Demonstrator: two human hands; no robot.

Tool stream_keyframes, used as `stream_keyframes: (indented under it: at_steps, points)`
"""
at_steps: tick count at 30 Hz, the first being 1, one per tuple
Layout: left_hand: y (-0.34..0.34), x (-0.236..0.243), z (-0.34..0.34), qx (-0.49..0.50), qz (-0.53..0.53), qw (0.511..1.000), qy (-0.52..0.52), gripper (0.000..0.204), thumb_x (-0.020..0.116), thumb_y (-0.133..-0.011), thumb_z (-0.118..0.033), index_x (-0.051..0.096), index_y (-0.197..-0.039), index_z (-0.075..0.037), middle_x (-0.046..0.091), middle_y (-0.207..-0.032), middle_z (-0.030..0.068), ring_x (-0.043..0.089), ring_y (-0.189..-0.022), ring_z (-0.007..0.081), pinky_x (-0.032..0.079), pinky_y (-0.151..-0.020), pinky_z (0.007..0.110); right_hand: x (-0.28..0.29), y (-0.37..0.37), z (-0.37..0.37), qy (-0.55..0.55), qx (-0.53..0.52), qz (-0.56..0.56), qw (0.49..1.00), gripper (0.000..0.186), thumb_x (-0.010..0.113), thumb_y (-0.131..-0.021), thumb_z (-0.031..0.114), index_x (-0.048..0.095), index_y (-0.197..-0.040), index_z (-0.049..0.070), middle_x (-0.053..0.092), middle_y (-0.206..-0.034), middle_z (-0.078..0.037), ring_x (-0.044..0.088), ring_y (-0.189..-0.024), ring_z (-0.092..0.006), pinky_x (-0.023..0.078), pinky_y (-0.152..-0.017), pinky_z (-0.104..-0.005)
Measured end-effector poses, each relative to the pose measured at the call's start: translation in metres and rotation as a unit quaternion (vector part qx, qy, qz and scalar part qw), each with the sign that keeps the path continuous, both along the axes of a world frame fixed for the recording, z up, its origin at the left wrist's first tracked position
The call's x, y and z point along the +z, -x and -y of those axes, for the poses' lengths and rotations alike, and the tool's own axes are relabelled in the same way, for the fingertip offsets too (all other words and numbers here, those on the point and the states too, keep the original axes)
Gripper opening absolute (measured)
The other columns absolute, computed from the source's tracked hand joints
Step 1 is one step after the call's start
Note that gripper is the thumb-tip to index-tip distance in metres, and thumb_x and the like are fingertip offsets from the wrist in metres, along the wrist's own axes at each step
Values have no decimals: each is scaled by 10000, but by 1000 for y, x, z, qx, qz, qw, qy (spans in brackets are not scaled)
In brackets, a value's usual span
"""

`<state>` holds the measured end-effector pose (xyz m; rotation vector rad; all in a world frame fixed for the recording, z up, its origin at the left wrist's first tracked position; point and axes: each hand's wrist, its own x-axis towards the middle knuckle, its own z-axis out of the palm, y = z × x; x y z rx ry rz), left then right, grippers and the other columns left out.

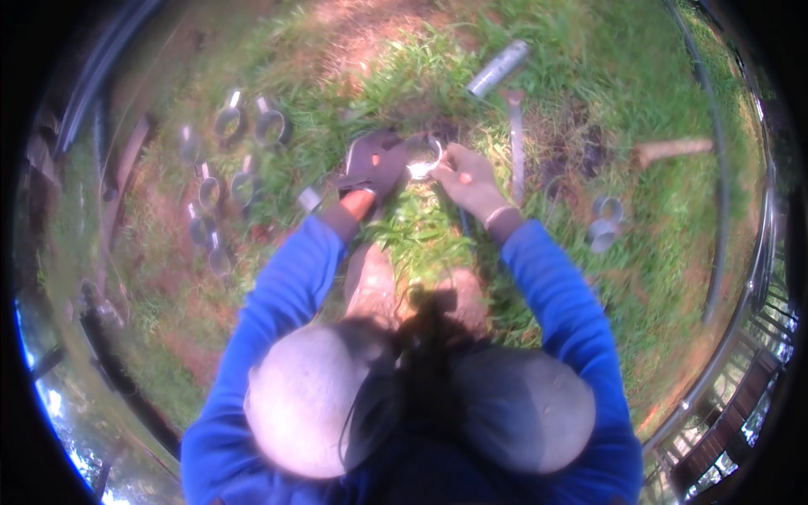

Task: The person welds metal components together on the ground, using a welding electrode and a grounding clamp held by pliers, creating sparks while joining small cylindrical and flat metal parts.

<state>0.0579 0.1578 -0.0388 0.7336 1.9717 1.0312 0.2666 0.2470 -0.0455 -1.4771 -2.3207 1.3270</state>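
A short, shiny metal ring stands between my hands, low over the grass. My left hand, in a dark glove, is closed at the ring's left side, its fingertips partly hidden. On the opposite side, my right hand in a greyish glove pinches the ring's edge between thumb and fingers. The ring's lower part glares in the sun, so its detail is lost. A small grey metal piece lies on the grass beside my left wrist.
Several metal rings with short tabs lie on the left. Ahead to the right lies a grey metal tube, with a long flat metal bar nearer. Further right are two short pipe pieces and a wooden handle.
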Motion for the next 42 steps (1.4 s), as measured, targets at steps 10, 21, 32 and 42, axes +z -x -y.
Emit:
stream_keyframes:
  at_steps: [10, 21, 32, 42]
  points:
    - [7, -40, 8, -31, -23, 999, -4, 216, 880, -940, -217, 902, -1051, -33, 826, -841, 19, 704, -702, 116, 575, -638, 327, 8, -14, 12, -38, 16, -39, 998, 359, 888, -1024, 345, 677, -1126, 72, 740, -931, -173, 752, -867, -376, 600, -830, -493]
    - [7, -15, 6, -85, -46, 995, 8, 237, 821, -984, -283, 919, -1075, -87, 845, -879, 38, 726, -746, 139, 586, -686, 362, 42, -54, 108, 134, -3, -34, 990, 349, 905, -1002, 311, 725, -1167, 61, 728, -869, -72, 706, -805, -219, 603, -786, -427]
    - [8, -13, 7, -17, 45, 999, 24, 237, 875, -1015, -270, 897, -1037, -36, 838, -898, 39, 741, -763, 124, 584, -689, 333, 37, -93, 141, 151, 62, -103, 981, 302, 913, -1016, 269, 723, -1156, 83, 722, -879, -57, 721, -795, -227, 595, -778, -399]
    - [61, -14, 84, 140, -16, 990, 4, 425, 874, -1032, -390, 912, -1244, -24, 898, -1151, 109, 812, -1029, 203, 641, -967, 403, 46, -111, 132, 41, -47, -93, 994, 274, 899, -1024, 301, 706, -1054, 109, 693, -881, -34, 683, -802, -214, 579, -762, -414]
